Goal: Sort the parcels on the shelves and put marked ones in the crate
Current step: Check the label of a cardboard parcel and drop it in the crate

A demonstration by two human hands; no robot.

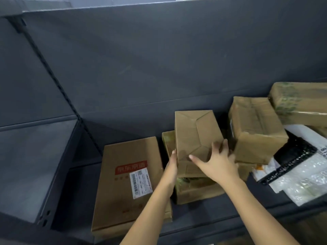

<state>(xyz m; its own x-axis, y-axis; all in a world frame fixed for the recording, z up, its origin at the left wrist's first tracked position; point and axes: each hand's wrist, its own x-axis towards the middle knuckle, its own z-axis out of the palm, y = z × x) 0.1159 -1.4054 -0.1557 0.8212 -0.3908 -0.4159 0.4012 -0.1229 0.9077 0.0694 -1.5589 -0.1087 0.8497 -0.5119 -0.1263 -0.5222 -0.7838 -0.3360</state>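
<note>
The right hand (217, 163) lies splayed across the lower face of the kraft parcel (194, 131), fingers fairly straight. The left hand (172, 163) presses flat against its left side. Both are equally near. The parcel leans on a lower carton (194, 191) on the shelf (230, 207), long axis pointing away: matte, creased cardboard with folded flaps.

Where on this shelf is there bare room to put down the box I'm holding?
Bare shelf lies left of the flat red-labelled box, up to the slotted upright, and behind that box against the back panel. A narrow front strip lies before the stack. Right of the held box it is crowded: crumpled carton, mailers.
</note>
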